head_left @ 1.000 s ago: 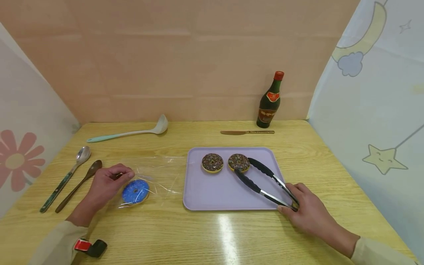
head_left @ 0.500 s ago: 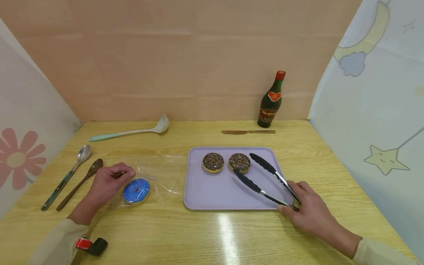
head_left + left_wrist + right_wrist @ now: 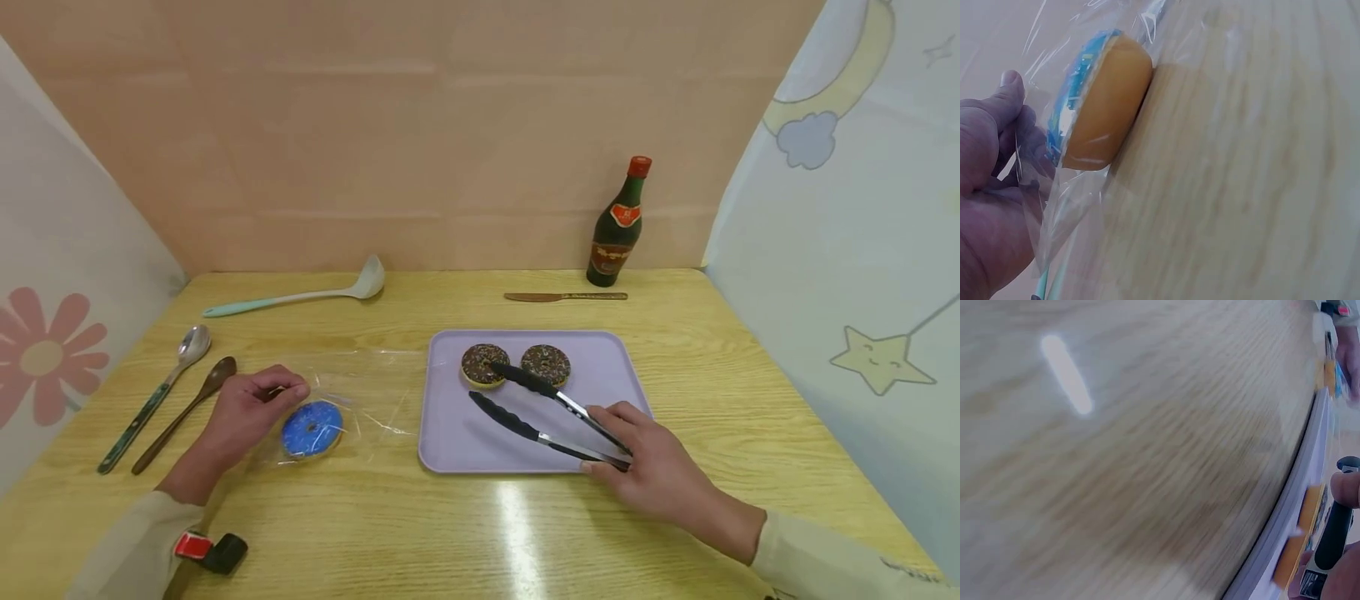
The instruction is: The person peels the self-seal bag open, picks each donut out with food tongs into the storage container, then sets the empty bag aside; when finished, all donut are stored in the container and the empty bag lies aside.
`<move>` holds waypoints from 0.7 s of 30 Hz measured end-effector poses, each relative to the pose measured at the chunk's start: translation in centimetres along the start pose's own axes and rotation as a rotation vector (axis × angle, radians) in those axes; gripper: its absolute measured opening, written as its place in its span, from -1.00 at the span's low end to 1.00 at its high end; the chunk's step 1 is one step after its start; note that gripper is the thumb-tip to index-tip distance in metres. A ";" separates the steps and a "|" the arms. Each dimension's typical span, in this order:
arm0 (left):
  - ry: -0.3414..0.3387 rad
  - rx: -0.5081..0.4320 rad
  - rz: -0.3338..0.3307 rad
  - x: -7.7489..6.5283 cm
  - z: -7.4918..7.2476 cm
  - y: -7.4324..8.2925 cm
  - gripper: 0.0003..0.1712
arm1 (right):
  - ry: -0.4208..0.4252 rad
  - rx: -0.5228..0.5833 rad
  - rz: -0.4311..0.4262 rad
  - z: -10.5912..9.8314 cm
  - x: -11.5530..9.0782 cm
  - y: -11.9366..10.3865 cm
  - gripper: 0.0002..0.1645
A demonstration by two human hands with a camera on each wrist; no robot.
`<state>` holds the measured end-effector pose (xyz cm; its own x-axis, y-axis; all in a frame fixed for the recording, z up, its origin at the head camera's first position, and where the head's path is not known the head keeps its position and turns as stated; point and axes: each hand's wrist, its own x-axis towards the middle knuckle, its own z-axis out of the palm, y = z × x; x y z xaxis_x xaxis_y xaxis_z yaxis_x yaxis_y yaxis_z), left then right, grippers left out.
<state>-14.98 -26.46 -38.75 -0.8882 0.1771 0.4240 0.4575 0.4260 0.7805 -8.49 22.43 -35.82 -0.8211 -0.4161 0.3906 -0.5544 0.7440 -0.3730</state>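
My left hand (image 3: 251, 412) pinches the edge of a clear plastic bag (image 3: 378, 387) between thumb and fingers. Inside the bag lies a blue-frosted donut (image 3: 311, 429); its tan underside shows in the left wrist view. My right hand (image 3: 656, 458) grips black-and-silver tongs (image 3: 577, 408) near their hinge end, their arms spread apart with nothing between the tips. One tip overlaps the left chocolate donut (image 3: 480, 358) in the head view, while the other hangs in front of it. Beside it sits a second chocolate donut (image 3: 547, 365). Both rest on a lilac tray (image 3: 457, 450).
At the far left lie a green-handled metal spoon (image 3: 153, 400) and a dark wooden spoon (image 3: 187, 410). A ladle (image 3: 300, 295) rests behind the bag. Toward the back right are a knife (image 3: 566, 297) and an upright dark green bottle (image 3: 615, 229).
The tongs have left the right chocolate donut and moved leftward with my right hand to the left one. My left hand keeps its hold on the bag, practically unmoved.
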 end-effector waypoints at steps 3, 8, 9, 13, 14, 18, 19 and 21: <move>-0.006 -0.027 0.013 0.1 0.0 -0.2 -0.91 | -0.044 0.014 -0.022 1.0 1.0 -0.7 -0.31; -0.017 -0.044 0.034 0.3 0.0 -0.1 -0.92 | -0.102 0.037 -0.063 2.4 2.7 -1.7 -0.33; -0.021 -0.045 0.033 0.3 0.0 -0.1 -0.92 | -0.114 0.032 -0.069 2.7 3.1 -1.9 -0.33; -0.029 -0.048 0.024 0.2 0.0 -0.2 -0.91 | -0.162 -0.001 -0.078 3.5 4.4 -2.9 -0.31; -0.031 -0.052 0.022 0.2 -0.1 -0.2 -0.91 | -0.175 -0.006 -0.080 3.7 4.8 -3.1 -0.31; -0.044 -0.077 0.026 0.2 -0.1 -0.3 -0.90 | -0.212 -0.018 -0.101 4.0 6.2 -3.9 -0.31; -0.048 -0.083 0.028 0.2 -0.1 -0.3 -0.90 | -0.219 -0.021 -0.110 4.1 6.5 -4.0 -0.31; -0.056 -0.095 0.031 0.2 -0.2 -0.3 -0.89 | -0.229 -0.037 -0.128 4.2 7.2 -4.4 -0.30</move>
<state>-15.31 -26.69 -38.77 -0.8731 0.2395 0.4247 0.4848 0.3342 0.8082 -12.57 13.98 -34.93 -0.7560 -0.6126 0.2304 -0.6541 0.6944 -0.2999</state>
